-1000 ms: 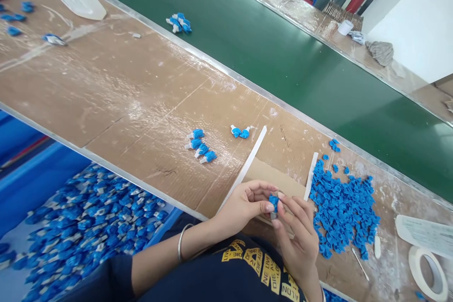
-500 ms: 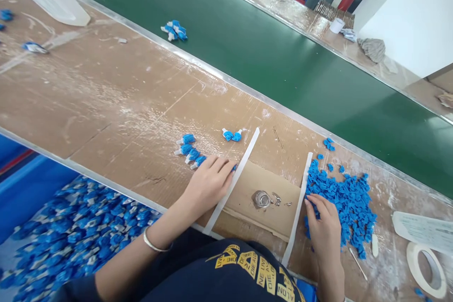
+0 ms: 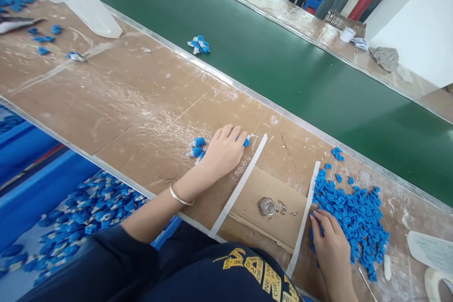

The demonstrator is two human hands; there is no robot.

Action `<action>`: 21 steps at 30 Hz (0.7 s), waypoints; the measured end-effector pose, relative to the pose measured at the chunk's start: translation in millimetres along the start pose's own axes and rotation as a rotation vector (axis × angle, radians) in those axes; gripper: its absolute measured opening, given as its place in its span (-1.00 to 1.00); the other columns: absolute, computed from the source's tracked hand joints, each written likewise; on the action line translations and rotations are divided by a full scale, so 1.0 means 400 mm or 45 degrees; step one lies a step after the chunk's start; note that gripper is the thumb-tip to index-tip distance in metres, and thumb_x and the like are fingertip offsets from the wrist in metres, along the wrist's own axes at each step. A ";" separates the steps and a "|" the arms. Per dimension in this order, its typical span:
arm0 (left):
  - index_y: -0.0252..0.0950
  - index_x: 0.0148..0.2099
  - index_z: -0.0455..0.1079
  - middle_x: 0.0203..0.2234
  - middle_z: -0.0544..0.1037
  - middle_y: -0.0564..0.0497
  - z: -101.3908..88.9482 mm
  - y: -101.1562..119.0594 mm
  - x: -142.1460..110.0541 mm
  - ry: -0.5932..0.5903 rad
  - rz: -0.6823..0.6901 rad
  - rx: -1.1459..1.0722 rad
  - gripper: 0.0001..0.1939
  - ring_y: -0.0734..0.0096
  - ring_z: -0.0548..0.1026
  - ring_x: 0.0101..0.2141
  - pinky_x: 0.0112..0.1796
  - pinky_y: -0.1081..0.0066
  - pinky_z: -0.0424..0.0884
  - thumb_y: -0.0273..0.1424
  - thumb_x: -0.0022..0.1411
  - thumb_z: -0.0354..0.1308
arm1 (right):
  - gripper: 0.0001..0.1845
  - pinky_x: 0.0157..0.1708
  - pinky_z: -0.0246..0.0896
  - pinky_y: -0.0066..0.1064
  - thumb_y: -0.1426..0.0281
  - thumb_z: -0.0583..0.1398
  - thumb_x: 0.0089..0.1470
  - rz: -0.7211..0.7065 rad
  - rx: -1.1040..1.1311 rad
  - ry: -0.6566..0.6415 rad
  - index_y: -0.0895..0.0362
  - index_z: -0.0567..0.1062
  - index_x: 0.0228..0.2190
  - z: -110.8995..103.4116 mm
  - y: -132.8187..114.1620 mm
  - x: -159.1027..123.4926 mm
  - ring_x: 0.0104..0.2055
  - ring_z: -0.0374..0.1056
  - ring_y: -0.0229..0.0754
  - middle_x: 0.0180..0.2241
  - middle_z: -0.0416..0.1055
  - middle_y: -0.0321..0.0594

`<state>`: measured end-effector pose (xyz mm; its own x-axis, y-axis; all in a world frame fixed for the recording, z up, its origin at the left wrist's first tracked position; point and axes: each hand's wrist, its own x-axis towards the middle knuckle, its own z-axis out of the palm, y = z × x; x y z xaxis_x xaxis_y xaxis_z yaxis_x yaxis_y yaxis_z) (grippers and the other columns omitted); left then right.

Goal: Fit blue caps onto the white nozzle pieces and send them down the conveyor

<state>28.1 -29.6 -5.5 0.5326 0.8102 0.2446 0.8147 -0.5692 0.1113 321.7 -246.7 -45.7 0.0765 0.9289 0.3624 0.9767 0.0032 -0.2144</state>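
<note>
My left hand, with a bangle on its wrist, lies on the brown cardboard table cover. Its fingertips rest on a blue-and-white plastic part. Just left of that hand sit more such parts, partly hidden under it. My right hand is at the edge of a heap of loose blue plastic caps, its fingertips among them. Whether either hand grips anything cannot be seen.
Between my hands, two white strips flank a cardboard pad holding a small glass ring. A green conveyor belt runs behind the table. A bin of blue parts lies at lower left, and masking tape at lower right.
My hands have parted from holding a piece together over the cardboard. The left hand has moved onto the parts at the far side, and the right hand has gone to the caps.
</note>
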 end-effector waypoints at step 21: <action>-0.35 -0.07 0.45 -0.33 0.44 -0.13 0.030 0.061 -0.104 -0.232 0.487 -0.363 -0.72 0.23 0.40 -0.31 -0.25 0.28 0.40 -0.52 0.37 -0.09 | -0.70 -0.12 0.42 -0.19 0.39 0.26 0.15 0.124 0.785 -0.065 0.01 0.47 -0.05 -0.018 -0.160 0.038 -0.10 0.48 -0.09 -0.14 0.56 -0.15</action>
<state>28.5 -75.4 -24.7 0.8326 0.5333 0.1497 0.4723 -0.8247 0.3111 261.9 -235.3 -20.1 0.1351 0.9521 0.2743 0.6692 0.1165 -0.7339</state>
